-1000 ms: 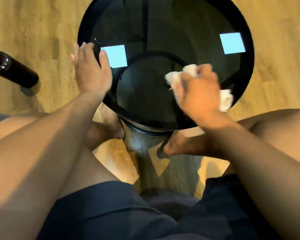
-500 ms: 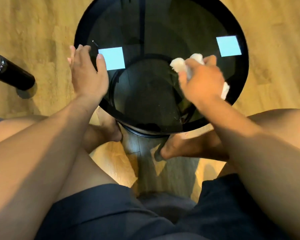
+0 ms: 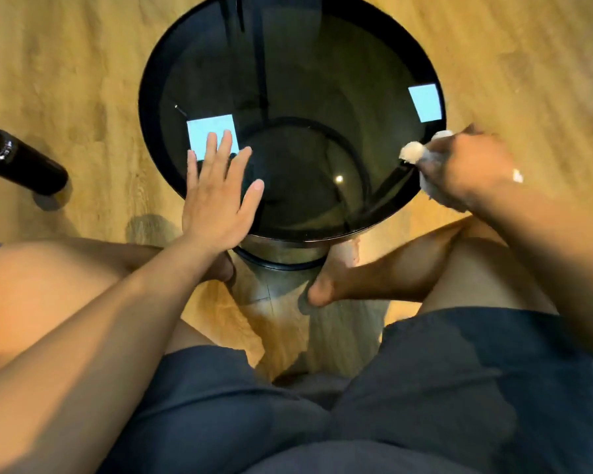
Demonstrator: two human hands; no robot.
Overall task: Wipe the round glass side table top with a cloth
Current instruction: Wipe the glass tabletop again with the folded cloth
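the right grip is closed around a bunched white cloth, fingers curled over it so that only a tuft pokes out on the inner side and a little shows beneath the palm. the hand is blurred, so the exact lie of the fingers cannot be told. cloth and grip sit at the right-hand rim of the round glass bench, the cloth touching the dark rim band there.

just beyond the right grip, on the glass, lies a pale blue square reflection. well across from it, toward the other side of the bench, the left grip lies open and flat, fingers straight and spread, palm down on the near-left part of the glass and overlapping the rim. its fingertips reach onto a second pale blue square, partly covering the near edge of it.

through the dark glass between the two grips a lower black ring of the frame shows, with a small bright glint inside it. out past the left grip, well apart on the wooden floor, lies a black bottle. nearer than both grips are bare knees, two bare feet at the base of the bench, and dark shorts.
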